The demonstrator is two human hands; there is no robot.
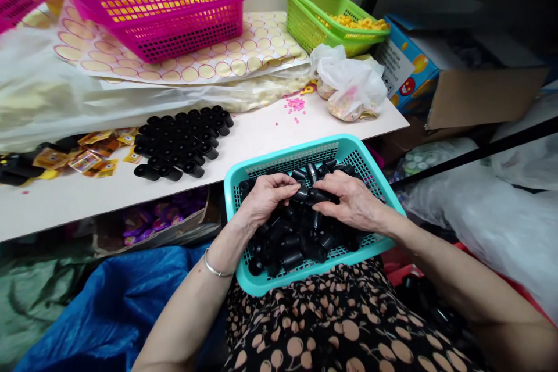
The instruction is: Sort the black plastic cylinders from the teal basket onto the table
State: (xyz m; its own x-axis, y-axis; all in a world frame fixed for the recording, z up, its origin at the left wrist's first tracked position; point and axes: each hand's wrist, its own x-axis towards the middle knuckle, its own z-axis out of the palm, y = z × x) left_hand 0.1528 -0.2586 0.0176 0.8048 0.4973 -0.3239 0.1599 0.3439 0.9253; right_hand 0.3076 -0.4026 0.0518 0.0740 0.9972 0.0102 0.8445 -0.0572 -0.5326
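A turquoise basket rests on my lap against the table edge, holding many loose black plastic cylinders. Over its middle, my left hand pinches a short black cylinder between thumb and fingers. My right hand is closed around black cylinders at the right end of the same piece. Whether the pieces in the two hands are joined or merely touching, I cannot tell. To the left, a block of black cylinders stands upright in rows on the white table.
Behind are a magenta basket and green baskets with yellow pieces. Orange packets lie at left; tied plastic bags and pink beads at right. An open cardboard box stands beyond the table's right end.
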